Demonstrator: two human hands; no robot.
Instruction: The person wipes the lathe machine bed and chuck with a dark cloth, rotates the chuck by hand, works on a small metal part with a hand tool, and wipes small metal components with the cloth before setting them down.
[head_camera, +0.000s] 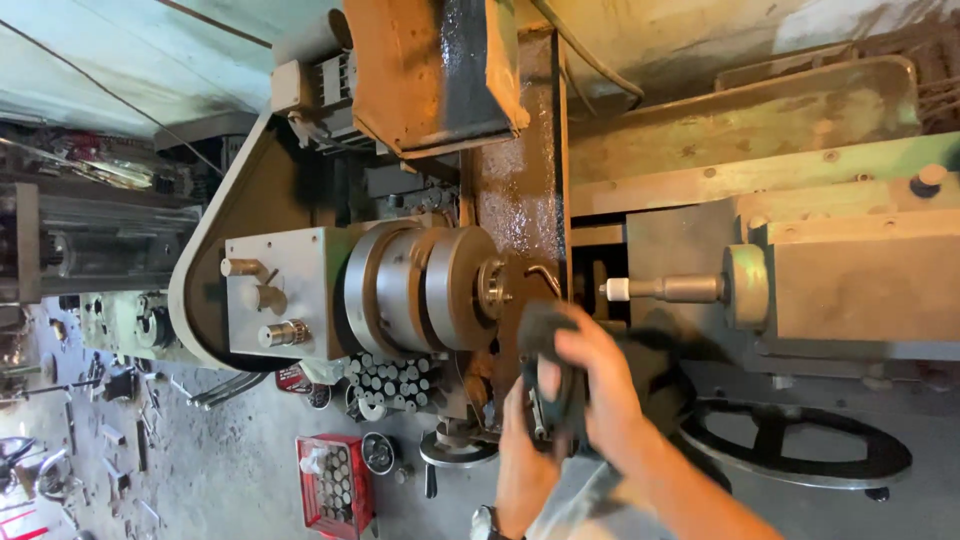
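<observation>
Both hands meet just beside the lathe chuck (425, 288), on its free-face side, working a dark rag (548, 345) between them. The right hand (590, 385) is curled over the top of the cloth with fingers bent around it, closed on the rag rather than spread. The left hand (522, 455) comes up from beneath, a wristwatch (487, 522) on its wrist; its fingers press into the underside of the same cloth, though how tightly they close is hidden by the rag and the other hand.

The rag looks soft, limp and light, bunched into a wad, and probably oily given the wet, greasy sheen on the machine body beside the chuck. It should crush and fold to any shape, so a full-palm grasp on the bunched middle seems the surest hold; loose corners would dangle towards the chuck.

Facing the chuck, well apart from it, the tailstock spindle (665, 289) points at its face. On the other side of the hands from the chuck lies a dark handwheel (795, 445). Close under the chuck sits a stack of short round bar pieces (392, 380), and farther out stands a red crate (335, 485).
</observation>
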